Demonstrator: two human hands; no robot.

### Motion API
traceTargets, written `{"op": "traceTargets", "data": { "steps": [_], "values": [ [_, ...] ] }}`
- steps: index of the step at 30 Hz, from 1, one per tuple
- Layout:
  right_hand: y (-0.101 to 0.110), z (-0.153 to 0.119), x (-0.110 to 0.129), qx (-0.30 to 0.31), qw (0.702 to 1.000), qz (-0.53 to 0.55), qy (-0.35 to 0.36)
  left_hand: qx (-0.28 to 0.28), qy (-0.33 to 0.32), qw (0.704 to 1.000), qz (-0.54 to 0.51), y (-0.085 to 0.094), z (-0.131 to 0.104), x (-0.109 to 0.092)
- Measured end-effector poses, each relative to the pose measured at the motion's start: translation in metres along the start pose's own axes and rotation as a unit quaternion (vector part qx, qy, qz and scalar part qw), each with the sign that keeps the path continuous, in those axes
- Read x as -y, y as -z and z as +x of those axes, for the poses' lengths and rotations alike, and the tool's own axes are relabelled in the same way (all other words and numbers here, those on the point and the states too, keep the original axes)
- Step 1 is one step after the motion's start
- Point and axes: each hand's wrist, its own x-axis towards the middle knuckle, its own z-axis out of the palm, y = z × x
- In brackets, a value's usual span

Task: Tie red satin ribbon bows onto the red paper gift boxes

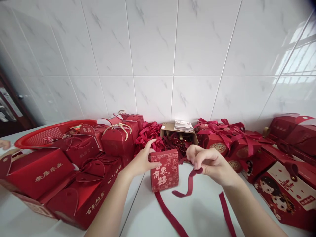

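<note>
A small red box (170, 171) with pale printed characters stands upright on the table in the middle. My left hand (143, 159) grips its left side, thumb over the front. To the right, my right hand (204, 161) pinches a dark red ribbon (190, 184), whose free end curls down beside the box. Another stretch of red ribbon (168, 214) runs from under the box toward the front edge of the view. A further ribbon piece (225, 210) lies next to my right forearm.
Red gift boxes (49, 171) and a red plastic basket (32, 140) fill the left. Behind are heaped ribbons (148, 131) and a cardboard box (168, 126) with cards. Ribboned boxes (217, 141) stand right. Another person's hand (5, 144) shows at far left.
</note>
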Motion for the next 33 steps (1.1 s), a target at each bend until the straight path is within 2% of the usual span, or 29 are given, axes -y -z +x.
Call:
{"op": "traceTargets", "data": {
  "steps": [3,6,8,11,15,20,30,33],
  "values": [
    [0.003,0.004,-0.004,-0.047,0.995,-0.081,-0.027,-0.026,-0.038,0.997,-0.059,-0.006,0.008,0.000],
    [0.001,0.009,-0.015,-0.112,0.979,-0.161,-0.048,-0.076,-0.085,0.990,-0.084,-0.007,0.007,-0.016],
    [-0.003,0.012,-0.023,-0.150,0.972,-0.173,-0.043,-0.110,-0.096,0.983,-0.107,-0.010,0.002,-0.031],
    [-0.012,0.012,-0.026,-0.208,0.963,-0.168,0.014,-0.175,-0.128,0.968,-0.127,-0.019,-0.010,-0.053],
    [-0.024,0.006,-0.014,-0.253,0.935,-0.229,0.094,-0.229,-0.207,0.949,-0.063,-0.030,-0.023,-0.071],
    [-0.028,0.001,-0.003,-0.257,0.911,-0.300,0.115,-0.230,-0.272,0.934,-0.018,-0.034,-0.033,-0.083],
    [-0.029,0.002,-0.004,-0.242,0.886,-0.368,0.143,-0.224,-0.297,0.928,-0.010,-0.038,-0.034,-0.086],
    [-0.030,0.002,-0.005,-0.272,0.867,-0.375,0.185,-0.212,-0.316,0.924,-0.027,-0.039,-0.034,-0.085]
  ]
}}
